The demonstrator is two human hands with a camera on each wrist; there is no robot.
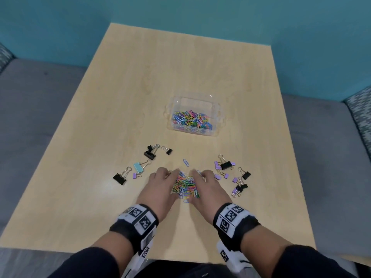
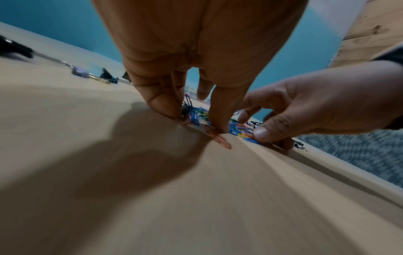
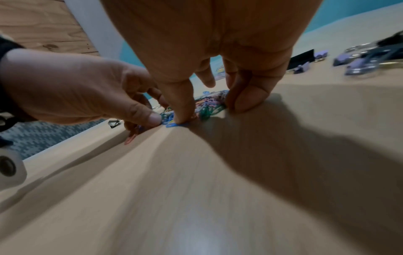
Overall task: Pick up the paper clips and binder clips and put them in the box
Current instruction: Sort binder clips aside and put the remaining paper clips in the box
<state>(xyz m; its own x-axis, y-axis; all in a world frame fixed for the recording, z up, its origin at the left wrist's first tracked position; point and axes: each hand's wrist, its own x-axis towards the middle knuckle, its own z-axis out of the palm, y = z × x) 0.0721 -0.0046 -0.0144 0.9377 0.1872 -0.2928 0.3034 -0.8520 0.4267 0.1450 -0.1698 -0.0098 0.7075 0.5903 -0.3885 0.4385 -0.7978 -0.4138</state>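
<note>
on the table [image 1: 140,77], hands [image 1: 158,189] [image 1: 208,189] cup paper clips [image 1: 185,184]; wrist views show fingertips [image 2: 165,107] down.

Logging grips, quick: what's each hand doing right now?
Left hand: fingers curled round the paper clip pile.
Right hand: curled round the same pile, opposite side.

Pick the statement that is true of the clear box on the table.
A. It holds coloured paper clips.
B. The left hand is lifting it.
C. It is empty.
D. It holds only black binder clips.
A: coloured paper clips cover the floor of the clear box, which stands untouched on the table, while every binder clip in view lies outside it.
</note>
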